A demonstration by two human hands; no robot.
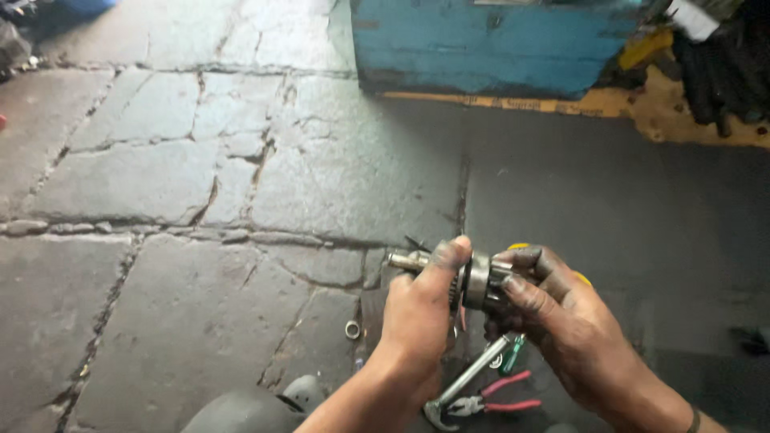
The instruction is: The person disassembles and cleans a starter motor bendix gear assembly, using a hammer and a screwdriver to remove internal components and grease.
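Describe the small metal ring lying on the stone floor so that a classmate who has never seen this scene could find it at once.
Start at the cracked grey stone floor and find the person's left hand. Just left of that hand, beside a crack, lies the small metal ring. Unlike the red-handled pliers nearby, it is tiny, round and silvery.

I see my left hand [417,309] and right hand [553,317] both gripping a greasy metal shaft with a gear [461,277] above the cracked stone floor [160,184]. Red-handled pliers [489,401] and a small metal ring [352,329] lie below.
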